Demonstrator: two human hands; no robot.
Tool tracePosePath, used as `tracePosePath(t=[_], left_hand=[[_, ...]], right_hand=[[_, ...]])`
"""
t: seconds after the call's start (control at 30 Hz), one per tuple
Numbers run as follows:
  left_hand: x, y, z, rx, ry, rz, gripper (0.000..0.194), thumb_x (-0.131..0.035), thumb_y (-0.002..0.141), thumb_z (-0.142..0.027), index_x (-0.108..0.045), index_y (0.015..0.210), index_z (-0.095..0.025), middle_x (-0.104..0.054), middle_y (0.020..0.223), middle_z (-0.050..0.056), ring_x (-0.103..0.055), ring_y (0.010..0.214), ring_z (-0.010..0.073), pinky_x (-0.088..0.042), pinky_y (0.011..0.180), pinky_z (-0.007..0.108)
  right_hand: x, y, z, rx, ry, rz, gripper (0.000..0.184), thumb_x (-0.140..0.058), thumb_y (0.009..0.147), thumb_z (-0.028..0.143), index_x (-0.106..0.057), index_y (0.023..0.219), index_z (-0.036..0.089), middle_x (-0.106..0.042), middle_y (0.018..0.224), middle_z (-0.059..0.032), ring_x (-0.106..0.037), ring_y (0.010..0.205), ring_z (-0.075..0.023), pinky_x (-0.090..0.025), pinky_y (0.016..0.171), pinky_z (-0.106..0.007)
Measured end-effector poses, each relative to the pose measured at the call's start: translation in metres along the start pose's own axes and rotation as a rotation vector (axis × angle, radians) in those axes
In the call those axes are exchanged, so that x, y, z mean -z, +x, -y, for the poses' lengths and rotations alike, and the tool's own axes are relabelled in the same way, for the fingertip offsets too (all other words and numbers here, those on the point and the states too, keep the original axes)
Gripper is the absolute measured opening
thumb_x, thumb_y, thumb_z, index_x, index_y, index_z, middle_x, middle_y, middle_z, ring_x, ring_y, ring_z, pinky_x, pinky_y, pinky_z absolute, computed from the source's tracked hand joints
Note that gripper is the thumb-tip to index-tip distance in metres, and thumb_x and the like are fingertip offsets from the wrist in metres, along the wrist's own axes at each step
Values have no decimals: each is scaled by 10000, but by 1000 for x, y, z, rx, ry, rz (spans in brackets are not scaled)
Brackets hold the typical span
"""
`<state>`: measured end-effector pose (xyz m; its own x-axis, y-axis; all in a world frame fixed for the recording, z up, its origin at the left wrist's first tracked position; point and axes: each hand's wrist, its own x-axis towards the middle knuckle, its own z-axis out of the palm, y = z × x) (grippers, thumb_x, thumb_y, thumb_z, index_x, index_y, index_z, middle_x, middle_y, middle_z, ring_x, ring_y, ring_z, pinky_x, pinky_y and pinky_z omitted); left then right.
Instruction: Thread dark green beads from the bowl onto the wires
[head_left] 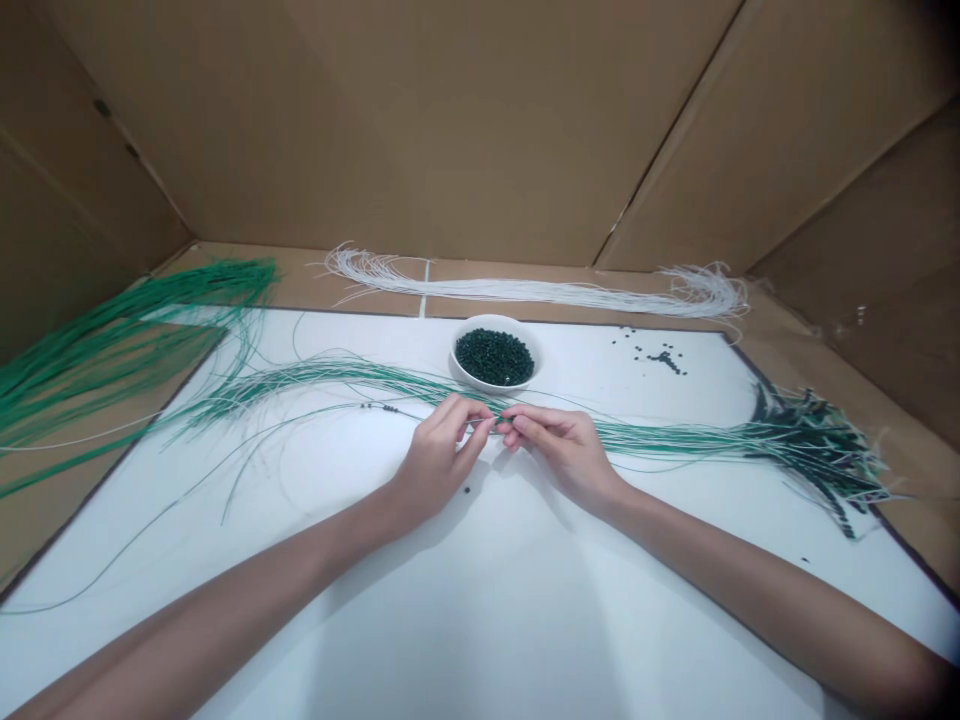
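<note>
My left hand (442,455) is closed, thumb and index finger pinching a thin green cord (409,414). A few dark beads (386,408) sit on that cord, left of the hand. Facing it, my right hand (566,452) is closed in a pinch too; what lies between its fingertips is too small to make out. The two sets of fingertips almost meet. Behind both hands runs a long bundle of green and white cords (675,438). Just beyond the fingers stands a white bowl (459,370) holding many dark green beads (495,357).
Beaded cord ends (814,445) fan out at the right. Loose beads (666,360) lie at the back right, and a single bead (467,490) near my left wrist. Green strands (150,320) spread at the left. White cords (540,290) stretch along the back, before a cardboard wall (450,130).
</note>
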<state>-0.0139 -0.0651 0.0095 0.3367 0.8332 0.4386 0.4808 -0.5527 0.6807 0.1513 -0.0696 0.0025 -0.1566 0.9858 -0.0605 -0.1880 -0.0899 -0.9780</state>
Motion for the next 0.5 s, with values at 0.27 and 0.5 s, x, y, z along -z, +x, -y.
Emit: tracePosePath(t=[0.27, 0.5], left_hand=[[0, 0, -1, 15, 3, -7, 95, -426, 831, -191, -515, 807, -168, -535, 754, 8, -442, 640, 97, -366, 622, 207], [1, -1, -3, 22, 14, -13, 95, -427, 830, -196, -515, 803, -172, -536, 748, 8, -439, 627, 99, -365, 613, 208]], right_hand=[[-1, 0, 3, -4, -5, -24, 155, -657, 665, 270, -692, 782, 175, -664, 641, -20, -598, 592, -116, -491, 629, -279], [3, 1, -3, 0, 14, -35, 147, -669, 653, 253, -692, 775, 175, -677, 688, -36, -589, 579, -114, -499, 628, -294]])
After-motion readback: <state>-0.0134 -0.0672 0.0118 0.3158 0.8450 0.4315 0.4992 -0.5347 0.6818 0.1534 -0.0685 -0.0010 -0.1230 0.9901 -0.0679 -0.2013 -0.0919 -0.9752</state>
